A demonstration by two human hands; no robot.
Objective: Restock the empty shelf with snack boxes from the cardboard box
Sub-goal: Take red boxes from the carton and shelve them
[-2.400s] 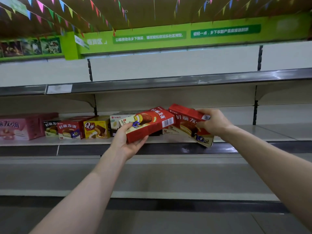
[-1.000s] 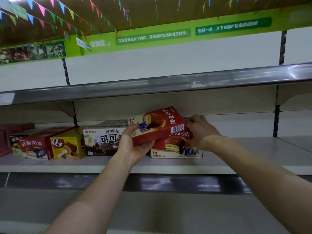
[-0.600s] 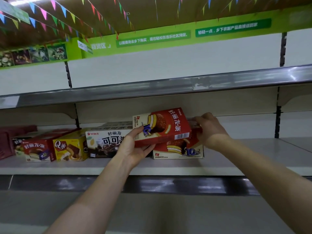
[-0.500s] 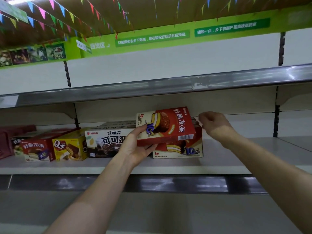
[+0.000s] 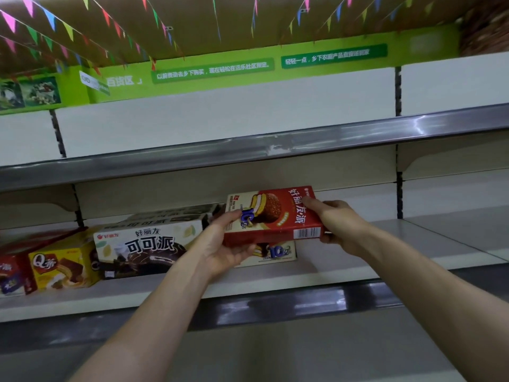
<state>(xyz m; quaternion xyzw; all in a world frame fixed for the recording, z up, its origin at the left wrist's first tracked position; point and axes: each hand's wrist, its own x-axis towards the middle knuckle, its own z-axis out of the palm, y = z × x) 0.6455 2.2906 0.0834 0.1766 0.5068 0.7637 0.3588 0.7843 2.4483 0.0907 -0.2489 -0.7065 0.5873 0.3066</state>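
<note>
Red snack box (image 5: 278,216) is held in the air by both hands, close in front of the middle shelf (image 5: 344,260) and nearly level, its printed face turned toward the camera. The left hand (image 5: 223,244) cups its left end from beneath, thumb laid on the face and fingers curled under the lower edge. The right hand (image 5: 338,227) grips the right end, thumb pressed on the face beside the lettering and fingers wrapped behind. Half a second ago that right hand was off the box, loosely curled near it and holding nothing; now it has closed on it. The box has also levelled out from the tilt it had a second ago, when the left hand alone carried it.

Directly under it a second red box (image 5: 275,253) lies flat on the shelf, only its lower front strip showing; whether the two touch cannot be told. A little over two seconds ago the right hand held this second box tilted at the shelf's front edge. To its left sits a white cocoa-pie box (image 5: 148,244), then a yellow box (image 5: 62,263) and a further red box (image 5: 13,274) at the frame's left edge.
</note>
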